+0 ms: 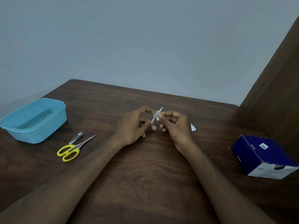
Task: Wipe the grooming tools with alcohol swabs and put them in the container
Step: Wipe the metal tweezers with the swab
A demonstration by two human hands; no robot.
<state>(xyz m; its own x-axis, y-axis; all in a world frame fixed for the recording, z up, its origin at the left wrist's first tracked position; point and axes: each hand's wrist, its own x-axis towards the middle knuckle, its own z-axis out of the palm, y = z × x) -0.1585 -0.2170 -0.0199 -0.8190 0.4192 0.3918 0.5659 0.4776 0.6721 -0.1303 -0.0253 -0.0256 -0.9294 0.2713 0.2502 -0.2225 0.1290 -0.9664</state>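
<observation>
Above the middle of the table my left hand (132, 125) pinches the lower end of a slim metal tool, apparently tweezers (160, 110). My right hand (176, 125) pinches a small white swab (157, 114) round the tool's middle. A silver nail clipper (76, 137) and yellow-handled scissors (72, 149) lie on the table to the left. The light blue plastic container (34, 134) stands at the far left, with nothing visible inside.
A torn white swab wrapper (193, 127) lies just right of my right hand. A dark blue box (262, 156) stands at the right edge of the brown wooden table (145, 175). A brown panel (278, 94) rises at the right, beside a grey wall.
</observation>
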